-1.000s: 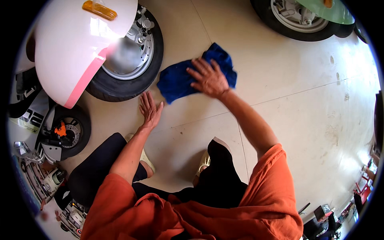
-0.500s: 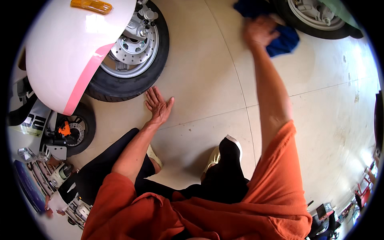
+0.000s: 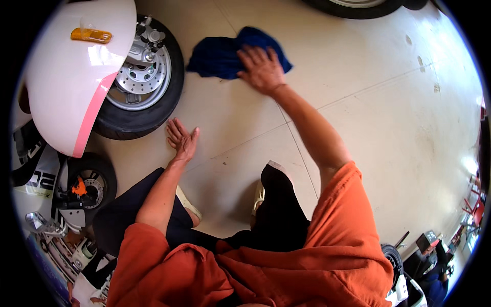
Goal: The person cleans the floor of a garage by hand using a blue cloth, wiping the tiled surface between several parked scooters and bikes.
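Note:
A dark blue cloth (image 3: 217,55) lies spread on the beige tiled floor (image 3: 373,117). Pressed on the cloth's right part is my right hand (image 3: 263,71), its fingers stretched out. My left hand (image 3: 181,139) is held low over the floor, fingers extended and thumb apart, with nothing in it. Just beyond its fingertips stands the front wheel (image 3: 176,84) of a white and pink scooter (image 3: 71,77). I cannot tell whether the left hand touches the floor.
A second scooter's wheel (image 3: 110,176) with an orange piece on its disc stands at the left. Another tyre (image 3: 358,9) shows at the far edge. My shoes (image 3: 258,197) rest on the floor between my arms. More vehicles and a red chair (image 3: 476,211) line the lower right rim.
My right hand has swept the blue cloth leftward across the floor, from beside the far right tyre toward the scooter's front wheel. The view has shifted; my left hand stays near that wheel.

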`<state>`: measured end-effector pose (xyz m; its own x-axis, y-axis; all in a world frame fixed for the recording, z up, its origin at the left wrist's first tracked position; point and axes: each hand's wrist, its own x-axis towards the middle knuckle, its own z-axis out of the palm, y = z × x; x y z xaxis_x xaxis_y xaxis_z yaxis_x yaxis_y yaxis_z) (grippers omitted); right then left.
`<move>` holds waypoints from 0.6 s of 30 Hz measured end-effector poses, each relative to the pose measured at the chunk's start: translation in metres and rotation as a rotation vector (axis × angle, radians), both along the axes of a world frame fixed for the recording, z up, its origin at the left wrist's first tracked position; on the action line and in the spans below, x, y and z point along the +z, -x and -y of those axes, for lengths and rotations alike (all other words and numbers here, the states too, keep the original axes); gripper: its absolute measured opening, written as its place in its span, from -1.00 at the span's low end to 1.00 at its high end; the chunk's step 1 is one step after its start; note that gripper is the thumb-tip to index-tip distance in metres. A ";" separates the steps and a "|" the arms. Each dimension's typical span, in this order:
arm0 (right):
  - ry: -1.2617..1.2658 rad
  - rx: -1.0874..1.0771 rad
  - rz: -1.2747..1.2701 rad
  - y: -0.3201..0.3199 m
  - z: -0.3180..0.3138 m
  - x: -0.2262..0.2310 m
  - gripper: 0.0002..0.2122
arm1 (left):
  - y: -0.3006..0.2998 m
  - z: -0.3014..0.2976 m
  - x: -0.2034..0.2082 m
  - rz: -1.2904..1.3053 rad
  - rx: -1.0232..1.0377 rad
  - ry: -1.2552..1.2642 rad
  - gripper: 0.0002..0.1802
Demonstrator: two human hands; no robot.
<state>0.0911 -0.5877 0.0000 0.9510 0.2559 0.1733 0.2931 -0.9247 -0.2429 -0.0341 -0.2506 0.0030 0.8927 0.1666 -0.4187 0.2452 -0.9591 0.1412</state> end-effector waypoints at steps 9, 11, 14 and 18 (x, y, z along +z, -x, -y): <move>0.055 -0.855 -0.088 0.044 0.232 -0.008 -0.35 | -0.004 -0.004 -0.006 0.001 -0.008 -0.046 0.13; 0.018 -1.014 -0.162 0.038 0.229 -0.013 -0.35 | -0.003 -0.003 -0.008 0.013 -0.017 -0.045 0.14; -0.003 -1.149 -0.069 0.006 0.202 -0.020 -0.38 | -0.003 -0.007 -0.009 0.006 -0.030 -0.075 0.14; 0.060 -0.877 -0.024 -0.047 0.173 -0.023 -0.42 | -0.002 -0.004 -0.005 -0.010 -0.041 -0.057 0.15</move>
<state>0.1378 -0.7609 -0.0230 0.8125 -0.5605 0.1601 -0.5334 -0.8257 -0.1835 -0.0323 -0.2463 -0.0023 0.8951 0.1537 -0.4186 0.2065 -0.9749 0.0837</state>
